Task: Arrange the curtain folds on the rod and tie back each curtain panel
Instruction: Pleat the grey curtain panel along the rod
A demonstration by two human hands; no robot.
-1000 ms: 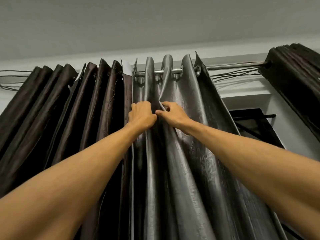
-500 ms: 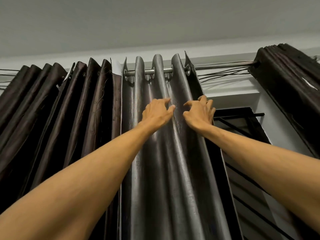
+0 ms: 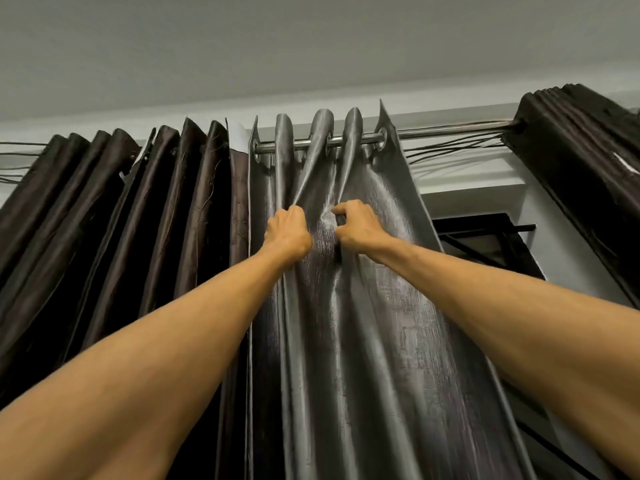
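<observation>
A shiny grey curtain panel (image 3: 377,341) hangs by eyelets from a metal rod (image 3: 446,132) in the middle of the head view. Its top stands in three upright folds. My left hand (image 3: 288,233) is closed on a fold just below the rod, pulling the cloth tight toward the eyelets. My right hand (image 3: 356,226) pinches the neighbouring fold a hand's width to the right. A dark brown curtain panel (image 3: 114,216) hangs bunched in folds to the left. Another dark panel (image 3: 581,147) is gathered at the rod's right end.
A window with a dark frame (image 3: 491,244) shows to the right of the grey panel. Thin loose threads (image 3: 450,150) trail along the bare stretch of rod. The white ceiling (image 3: 311,46) is close above.
Both hands went from resting spread on the grey panel to gripping its folds, closer together. The panel's right edge has spread out to the right over the window.
</observation>
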